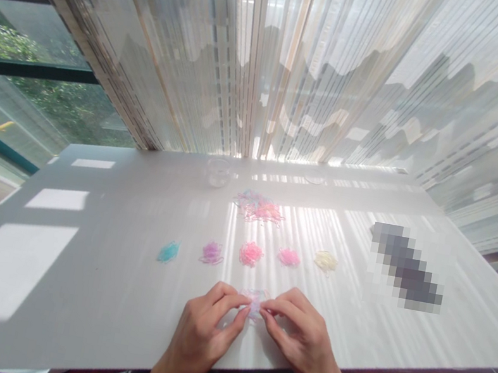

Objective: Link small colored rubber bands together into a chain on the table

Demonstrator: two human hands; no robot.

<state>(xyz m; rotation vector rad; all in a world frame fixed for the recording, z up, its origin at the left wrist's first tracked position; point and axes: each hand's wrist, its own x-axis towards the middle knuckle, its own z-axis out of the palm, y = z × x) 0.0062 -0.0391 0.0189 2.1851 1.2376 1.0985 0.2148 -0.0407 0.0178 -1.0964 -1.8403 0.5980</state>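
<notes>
Near the table's front edge lies a small pale pile of thin lilac, pink and bluish strands (255, 306), perhaps small rubber bands. My left hand (210, 324) is at its left side, thumb and forefinger pinched together. From the right, my right hand (300, 331) pinches at the same pile. What sits between the fingertips is too small to make out. Beyond my hands runs a row of small heaps sorted by colour: teal (168, 252), purple (212, 253), coral pink (251, 253), light pink (289, 257) and pale yellow (325, 262). Behind them spreads a larger mixed heap (259, 206).
A clear round container (219, 173) stands near the back of the white table (115, 291), with a clear flat disc (315, 180) to its right. A blurred-out dark oblong object (408, 266) lies at the right. Striped sheer curtains (272, 55) hang along the back edge.
</notes>
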